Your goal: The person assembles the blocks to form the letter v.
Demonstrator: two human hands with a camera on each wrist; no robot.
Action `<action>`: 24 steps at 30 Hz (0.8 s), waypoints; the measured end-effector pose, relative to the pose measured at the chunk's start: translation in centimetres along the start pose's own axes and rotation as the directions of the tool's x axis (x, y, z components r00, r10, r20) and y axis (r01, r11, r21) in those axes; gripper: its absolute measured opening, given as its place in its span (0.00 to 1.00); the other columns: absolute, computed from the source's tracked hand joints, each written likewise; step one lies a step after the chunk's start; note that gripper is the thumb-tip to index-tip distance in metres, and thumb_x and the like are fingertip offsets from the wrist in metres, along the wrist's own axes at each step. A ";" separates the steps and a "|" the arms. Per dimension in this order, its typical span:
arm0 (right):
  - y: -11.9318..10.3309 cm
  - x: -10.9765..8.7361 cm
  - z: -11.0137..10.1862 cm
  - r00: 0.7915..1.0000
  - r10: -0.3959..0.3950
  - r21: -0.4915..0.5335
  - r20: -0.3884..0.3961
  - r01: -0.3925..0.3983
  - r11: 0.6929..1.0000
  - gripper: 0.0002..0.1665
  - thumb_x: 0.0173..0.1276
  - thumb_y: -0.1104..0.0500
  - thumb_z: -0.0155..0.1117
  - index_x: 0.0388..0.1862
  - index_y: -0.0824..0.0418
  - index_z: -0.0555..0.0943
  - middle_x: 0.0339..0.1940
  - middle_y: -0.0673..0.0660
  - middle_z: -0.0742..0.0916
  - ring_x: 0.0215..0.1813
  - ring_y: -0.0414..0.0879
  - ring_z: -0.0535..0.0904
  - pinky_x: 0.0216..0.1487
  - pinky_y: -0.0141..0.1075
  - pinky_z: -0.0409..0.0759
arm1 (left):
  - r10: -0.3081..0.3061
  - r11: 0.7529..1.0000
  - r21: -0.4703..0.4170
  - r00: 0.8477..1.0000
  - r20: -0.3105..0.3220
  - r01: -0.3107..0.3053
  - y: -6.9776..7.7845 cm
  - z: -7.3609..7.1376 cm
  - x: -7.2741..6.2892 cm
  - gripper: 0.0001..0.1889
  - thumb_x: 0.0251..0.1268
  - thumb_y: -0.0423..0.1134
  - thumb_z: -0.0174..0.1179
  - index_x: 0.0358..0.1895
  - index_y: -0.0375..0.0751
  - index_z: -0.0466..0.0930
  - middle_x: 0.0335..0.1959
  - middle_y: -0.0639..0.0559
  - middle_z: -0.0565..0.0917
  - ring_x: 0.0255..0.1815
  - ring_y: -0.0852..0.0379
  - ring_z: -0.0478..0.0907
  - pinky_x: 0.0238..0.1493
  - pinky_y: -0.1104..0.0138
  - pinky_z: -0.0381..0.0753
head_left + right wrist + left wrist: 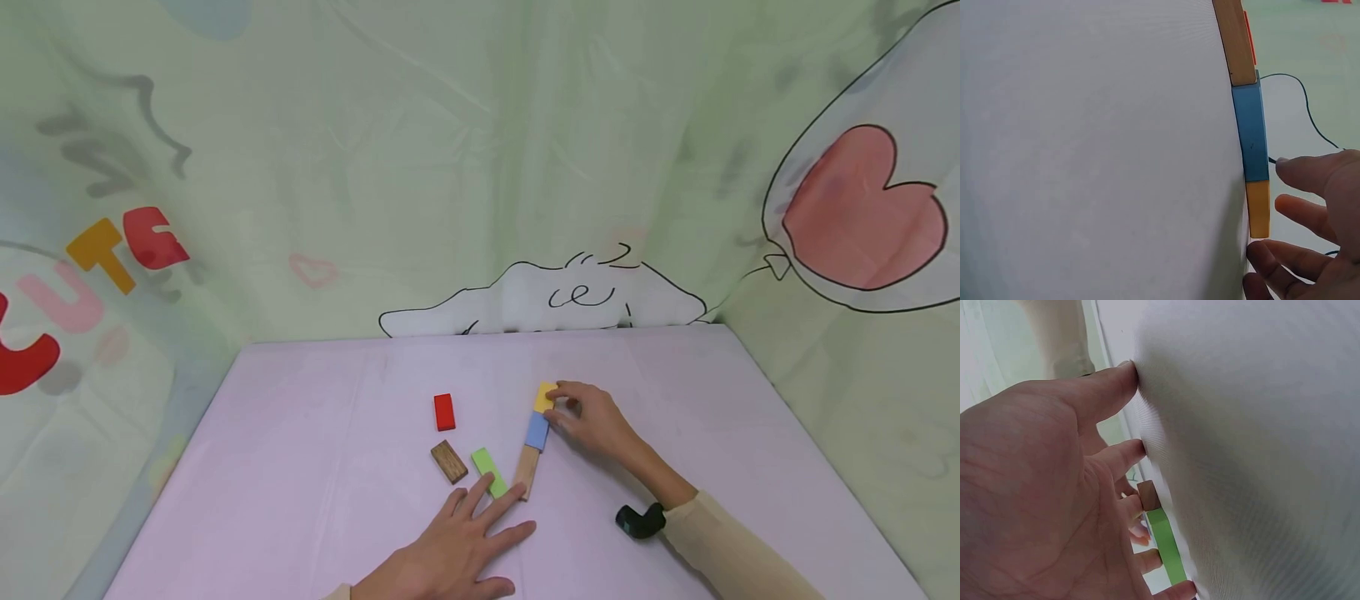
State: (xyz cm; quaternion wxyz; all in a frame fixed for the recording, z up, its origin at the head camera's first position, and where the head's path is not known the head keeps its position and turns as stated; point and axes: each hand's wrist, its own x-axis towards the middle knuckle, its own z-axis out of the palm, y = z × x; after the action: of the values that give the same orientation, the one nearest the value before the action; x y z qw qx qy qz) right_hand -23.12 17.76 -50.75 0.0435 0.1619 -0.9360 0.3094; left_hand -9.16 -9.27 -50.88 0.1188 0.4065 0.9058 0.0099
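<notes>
A yellow block (544, 397), a blue block (537, 432) and a light wooden block (527, 472) lie end to end in a slanting row. My right hand (596, 417) is at the far end, its index fingertip at the yellow block and its thumb by the blue one. In the right wrist view, a small gap shows between the thumb (1304, 174) and the blue block (1252, 131). My left hand (457, 546) lies with spread fingers on the table, fingertips at the green block (487, 471) and the near end of the light wooden block.
A red block (444, 412) and a dark brown wooden block (449, 462) lie left of the row on the pale cloth-covered table (300, 467). A black device (640, 522) sits by the right sleeve (727, 542). Printed fabric (450, 167) hangs behind the table.
</notes>
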 end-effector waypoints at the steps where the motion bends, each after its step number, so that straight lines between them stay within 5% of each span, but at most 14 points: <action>1: 0.0 0.0 0.0 1.000 -0.001 -0.006 0.001 0.001 1.000 0.20 0.69 0.57 0.75 0.57 0.64 0.87 0.68 0.70 0.85 0.52 0.56 0.87 0.58 0.56 0.84 | 0.000 1.000 -0.003 1.000 0.001 0.000 0.0 0.0 0.0 0.37 0.75 0.74 0.46 0.84 0.76 0.53 0.91 0.60 0.42 0.89 0.39 0.49 0.76 0.41 0.69; 6: 0.0 -0.2 0.0 1.000 -0.011 -0.030 -0.003 0.011 0.999 0.24 0.69 0.56 0.75 0.61 0.65 0.85 0.70 0.70 0.84 0.53 0.57 0.87 0.60 0.57 0.84 | 0.001 1.000 -0.024 1.000 0.005 -0.001 0.0 0.1 0.0 0.37 0.76 0.73 0.46 0.84 0.75 0.53 0.91 0.60 0.42 0.89 0.38 0.48 0.76 0.41 0.69; 13: -0.7 -0.6 -0.2 0.996 -0.086 -0.139 0.026 0.089 0.986 0.24 0.68 0.50 0.76 0.58 0.60 0.87 0.72 0.69 0.82 0.72 0.70 0.79 0.68 0.72 0.73 | -0.002 1.000 0.004 1.000 0.000 0.002 0.0 -0.2 -0.1 0.37 0.76 0.74 0.45 0.84 0.76 0.53 0.91 0.60 0.43 0.89 0.39 0.49 0.76 0.42 0.70; 24: -2.0 -2.1 -0.4 0.948 -0.285 -0.291 0.146 0.316 0.903 0.29 0.63 0.38 0.77 0.55 0.56 0.89 0.70 0.66 0.84 0.76 0.65 0.77 0.75 0.70 0.67 | 0.013 0.999 0.039 0.999 -0.035 -0.011 0.1 -0.1 -0.3 0.37 0.76 0.74 0.45 0.85 0.73 0.54 0.91 0.58 0.45 0.89 0.37 0.49 0.74 0.43 0.71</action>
State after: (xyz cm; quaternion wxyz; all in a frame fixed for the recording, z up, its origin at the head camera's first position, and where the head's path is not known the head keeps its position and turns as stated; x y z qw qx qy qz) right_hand -20.52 17.03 -49.68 0.0687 0.3106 -0.9378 0.1395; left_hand -8.94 -9.43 -50.74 0.0947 0.4139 0.9054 0.0003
